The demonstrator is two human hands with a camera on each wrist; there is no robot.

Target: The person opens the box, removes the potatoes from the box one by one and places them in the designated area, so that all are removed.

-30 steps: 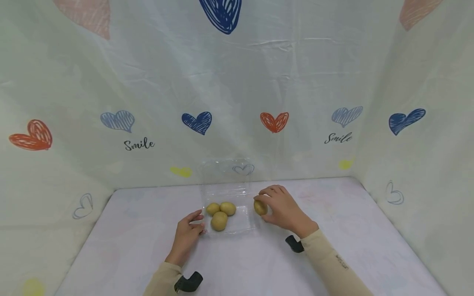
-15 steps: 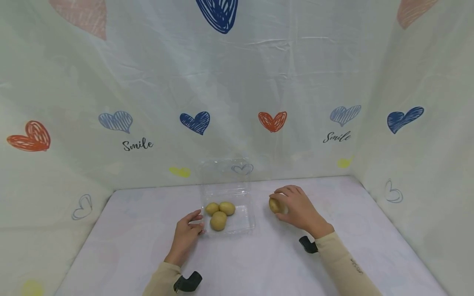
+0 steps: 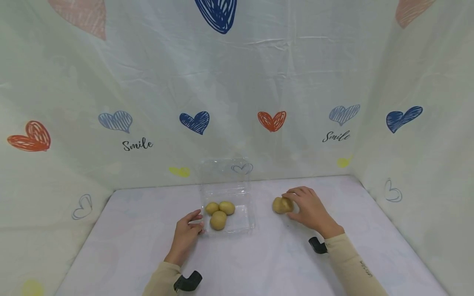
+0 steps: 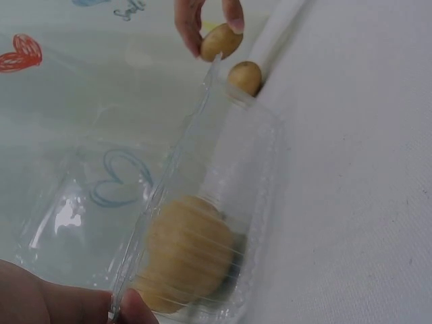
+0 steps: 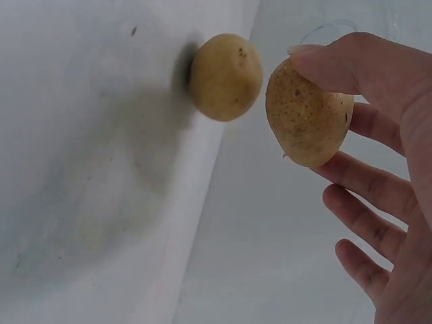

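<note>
A clear plastic clamshell container (image 3: 242, 220) stands on the table with its lid (image 3: 224, 174) raised at the back. Three potatoes (image 3: 218, 220) lie together in its left part. My left hand (image 3: 186, 233) pinches the container's left rim between thumb and finger, as the left wrist view shows. To the right of the container, my right hand (image 3: 310, 212) holds a potato (image 5: 307, 115) by thumb and fingertips. Close beside it, another potato (image 5: 226, 77) rests on the table. In the left wrist view the held potato (image 4: 221, 42) appears above the resting potato (image 4: 245, 77).
A pale cloth covers the table (image 3: 266, 263). Behind it hangs a whitish curtain (image 3: 237, 90) printed with hearts and "Smile". Dark wrist mounts (image 3: 188, 281) show below both hands.
My right hand has moved right, away from the container, with the potato in its fingers. Another potato has come into sight beside it. The left hand stays at the container's rim.
</note>
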